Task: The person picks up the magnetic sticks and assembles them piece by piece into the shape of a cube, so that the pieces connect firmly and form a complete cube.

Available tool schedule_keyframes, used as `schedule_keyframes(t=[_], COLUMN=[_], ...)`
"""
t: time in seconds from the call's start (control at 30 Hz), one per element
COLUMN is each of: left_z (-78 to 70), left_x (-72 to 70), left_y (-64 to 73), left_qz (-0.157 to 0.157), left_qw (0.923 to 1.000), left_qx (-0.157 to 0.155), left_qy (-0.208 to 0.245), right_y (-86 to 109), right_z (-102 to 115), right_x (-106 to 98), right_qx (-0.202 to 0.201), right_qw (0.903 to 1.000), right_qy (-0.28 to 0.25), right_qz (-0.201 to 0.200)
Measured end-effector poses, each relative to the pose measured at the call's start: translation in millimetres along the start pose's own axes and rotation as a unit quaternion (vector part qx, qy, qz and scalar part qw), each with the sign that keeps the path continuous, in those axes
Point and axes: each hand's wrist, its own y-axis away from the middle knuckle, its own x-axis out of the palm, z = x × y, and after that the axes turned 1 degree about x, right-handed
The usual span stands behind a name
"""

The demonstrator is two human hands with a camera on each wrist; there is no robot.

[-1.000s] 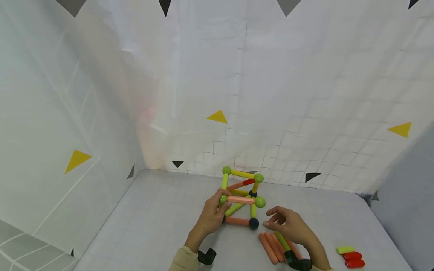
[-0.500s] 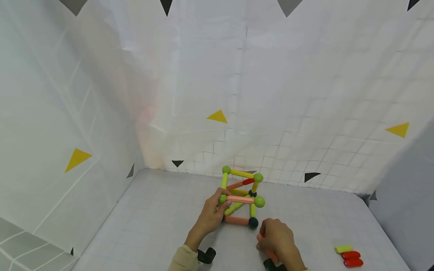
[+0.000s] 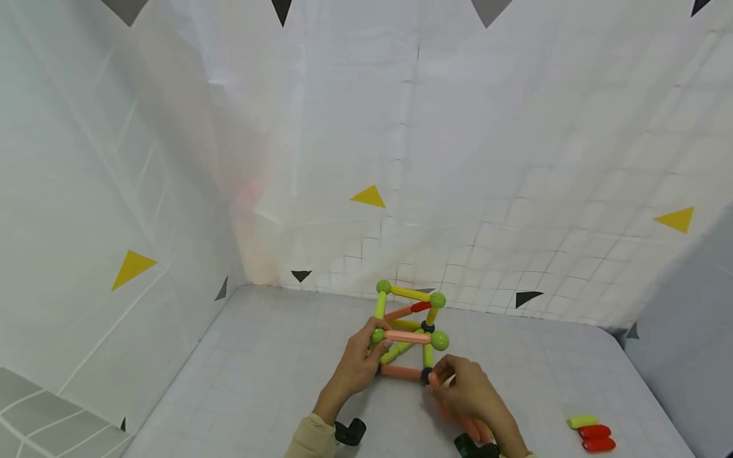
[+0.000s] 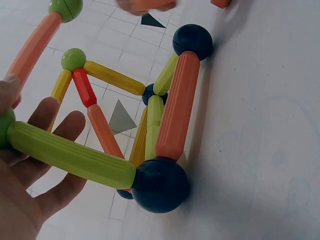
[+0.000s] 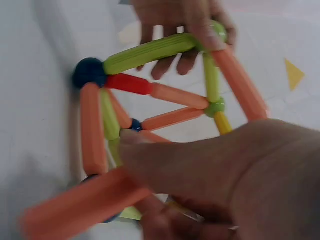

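Pinching an orange rod [image 5: 82, 206], the right hand [image 3: 469, 389] is close by a dark ball [image 3: 426, 375], lower centre of the head view; contact is unclear. The left hand [image 3: 356, 367] grips the stick-and-ball frame [image 3: 406, 337] there by a green ball [image 3: 377, 336]. Probably best: brace that corner, meet the dark ball squarely with the rod's end, and avoid jolting the frame.

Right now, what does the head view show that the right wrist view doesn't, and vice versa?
Head only: a short loose lime stick beside two loose red pieces on the table.
Right wrist only: an attached red section touching a dark blue ball; that section is hidden in the head view.
Both: the left hand gripping the frame, the right hand pinching an orange stick.
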Motion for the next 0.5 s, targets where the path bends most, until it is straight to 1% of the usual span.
schedule_keyframes(t=[0.1,0.2,0.27,0.37,0.5], left_z=[-0.3,-0.2,-0.3,-0.3,-0.1], left_x=[0.3,0.0,-0.4,-0.6,-0.6], left_y=[0.2,0.7,1.1,1.1,1.3], left_qz=[0.002,0.002,0.003,0.003,0.005], left_qw=[0.9999,0.9999,0.9999,0.9999,0.9998], left_qx=[-0.01,-0.015,-0.017,-0.014,-0.015], left_qy=[0.004,0.003,0.003,0.008,0.009], right_y=[-1.9,-3.3,-4.1,-5.3,-5.9], right_z=[1.1,2.3,3.5,5.8,7.0], right_x=[-5.0,-5.9,-5.0,-3.2,-2.0], right_qx=[-0.01,-0.014,-0.02,-0.017,-0.01], right_qw=[0.9988,0.9954,0.9926,0.9897,0.9876], right_qy=[-0.029,-0.052,-0.069,-0.087,-0.103], right_qz=[-0.038,-0.079,-0.099,-0.113,-0.119])
